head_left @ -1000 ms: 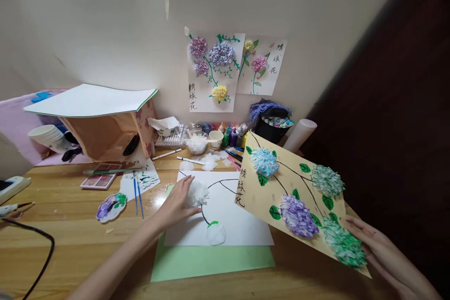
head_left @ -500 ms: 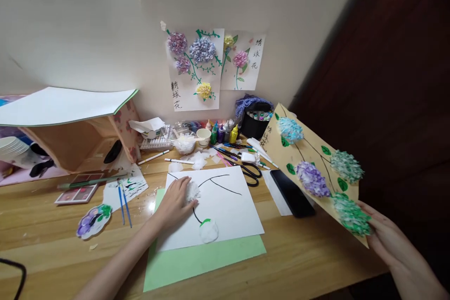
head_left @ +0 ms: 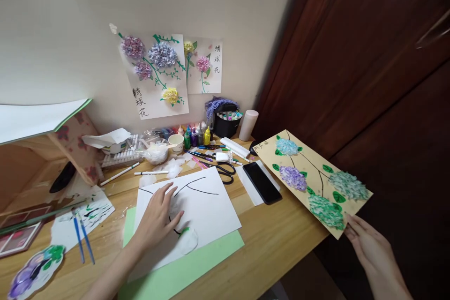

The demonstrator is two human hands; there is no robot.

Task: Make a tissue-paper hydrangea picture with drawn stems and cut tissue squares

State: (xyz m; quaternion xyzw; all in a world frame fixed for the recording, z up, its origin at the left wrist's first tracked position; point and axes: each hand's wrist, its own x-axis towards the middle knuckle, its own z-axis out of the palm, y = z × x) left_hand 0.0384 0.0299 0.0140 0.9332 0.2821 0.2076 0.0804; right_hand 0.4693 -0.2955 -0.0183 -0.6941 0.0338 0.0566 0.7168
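My left hand (head_left: 160, 213) is over the white paper (head_left: 207, 211), its fingers stretched apart. Black branch lines run across that paper, and a round white tissue flower (head_left: 187, 241) with a green edge lies below my fingers. Under the white sheet is a green sheet (head_left: 211, 262). At the table's right edge, my right hand (head_left: 369, 243) pinches the lower corner of a tan flower picture (head_left: 312, 164). Blue, purple and green crinkled flowers stand out from it, with painted leaves and dark stems.
A black phone (head_left: 262, 183) lies on white paper near the picture. Scissors (head_left: 227, 172), paint bottles (head_left: 197, 137), a paper cup (head_left: 176, 143) and a black marker case (head_left: 228, 124) stand behind. Left are two blue brushes (head_left: 79, 239) and a paint-smeared palette (head_left: 37, 272).
The view has turned to the right. My right hand has lowered the flower picture to lie flatter at the table's right side. My left hand's fingers have lifted and spread.
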